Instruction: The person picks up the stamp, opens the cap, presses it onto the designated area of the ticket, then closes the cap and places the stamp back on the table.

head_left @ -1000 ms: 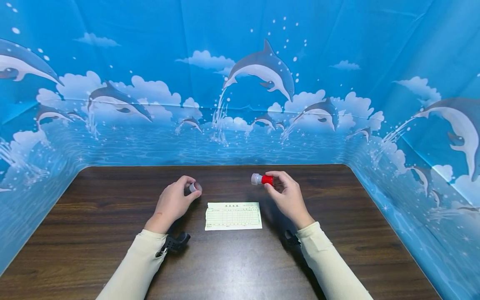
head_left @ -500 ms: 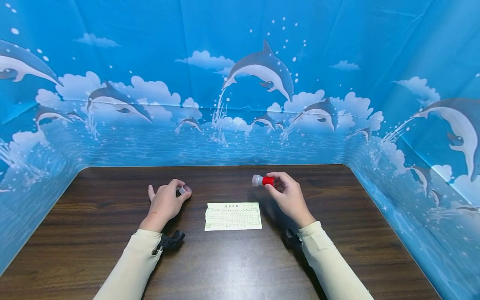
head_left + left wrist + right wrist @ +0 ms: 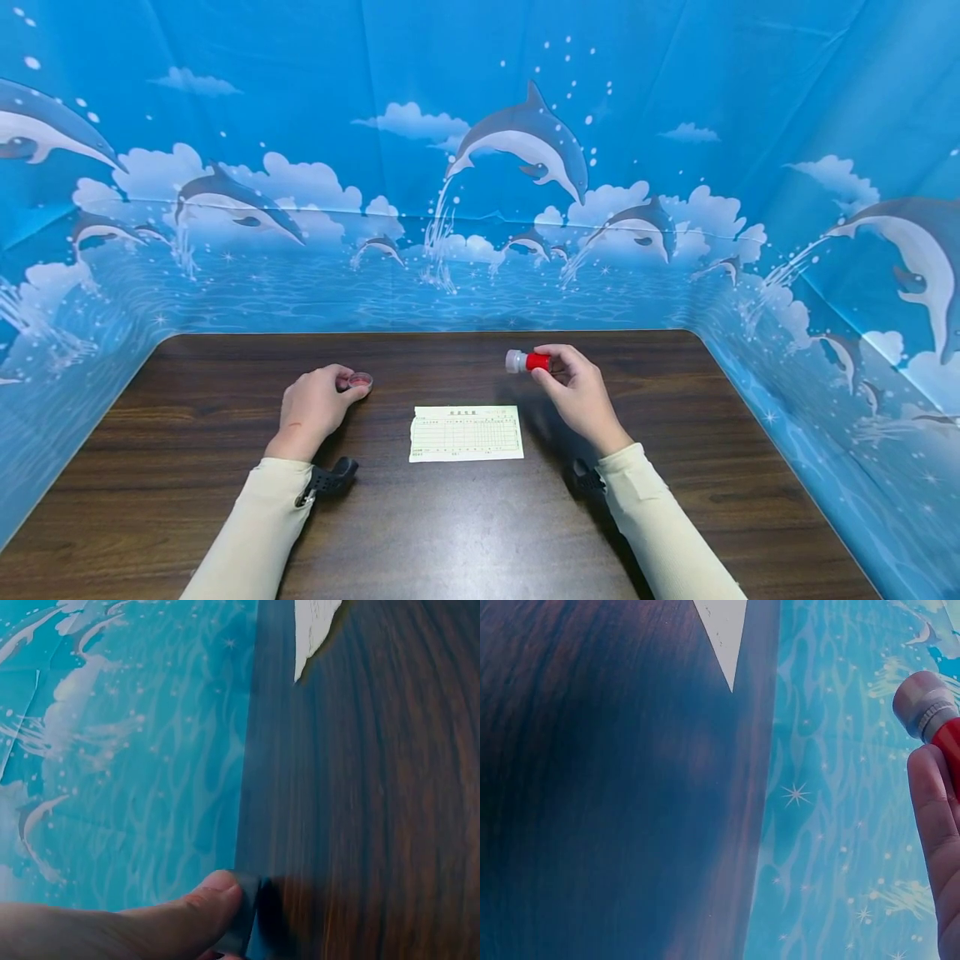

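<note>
My left hand pinches a small round clear cap with red inside, low at the back left of the table. In the left wrist view the thumb lies along the side of the cap, dark in that view. My right hand grips a red-bodied stamp between thumb and fingers, held above the table with its translucent head pointing left. The right wrist view shows its whitish round head beyond a finger. A pale yellow printed receipt slip lies flat between the hands.
The dark wood-grain table has rounded back corners. A blue curtain printed with dolphins encloses its back and sides. Each wrist carries a black strap, the left strap showing more fully.
My left hand has moved left, away from the slip, and lowered the cap, which has turned so its round red-tinted face shows upward. The right hand and stamp have hardly moved.
</note>
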### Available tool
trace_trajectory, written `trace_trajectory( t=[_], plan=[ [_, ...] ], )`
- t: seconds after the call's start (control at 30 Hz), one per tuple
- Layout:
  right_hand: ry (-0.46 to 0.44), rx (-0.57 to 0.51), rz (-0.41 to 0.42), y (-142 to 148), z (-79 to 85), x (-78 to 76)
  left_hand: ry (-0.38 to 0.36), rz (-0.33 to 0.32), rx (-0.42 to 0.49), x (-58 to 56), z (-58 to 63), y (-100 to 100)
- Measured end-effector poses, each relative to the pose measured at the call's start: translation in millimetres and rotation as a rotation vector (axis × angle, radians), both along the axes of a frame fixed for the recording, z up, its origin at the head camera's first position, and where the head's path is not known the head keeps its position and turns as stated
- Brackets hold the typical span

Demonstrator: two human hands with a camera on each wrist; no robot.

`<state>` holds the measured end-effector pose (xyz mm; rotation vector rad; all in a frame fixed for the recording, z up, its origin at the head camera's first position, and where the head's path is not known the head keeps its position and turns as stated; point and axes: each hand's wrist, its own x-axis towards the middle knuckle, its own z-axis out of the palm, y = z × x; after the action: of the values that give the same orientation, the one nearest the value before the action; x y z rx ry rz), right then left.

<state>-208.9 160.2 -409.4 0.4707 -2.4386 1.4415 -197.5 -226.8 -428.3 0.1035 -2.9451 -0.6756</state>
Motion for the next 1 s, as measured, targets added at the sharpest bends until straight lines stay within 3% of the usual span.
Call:
trace_trajectory(
  t=[0.57,0.83,1.0],
  plan=[
    [-0.025,-0.011,-0.01,6.1,3.1,-1.2,-0.003,0.091,-0.008,0.1,-3.3,-17.4],
    [-0.032,0.01,-0.024,7.0,3.5,-0.4,0.004,0.078,0.039,1.4,-3.4,-20.7],
    [-0.029,0.007,-0.037,7.7,4.5,-0.7,0.034,0.077,0.051,4.7,3.7,-17.2]
  ],
)
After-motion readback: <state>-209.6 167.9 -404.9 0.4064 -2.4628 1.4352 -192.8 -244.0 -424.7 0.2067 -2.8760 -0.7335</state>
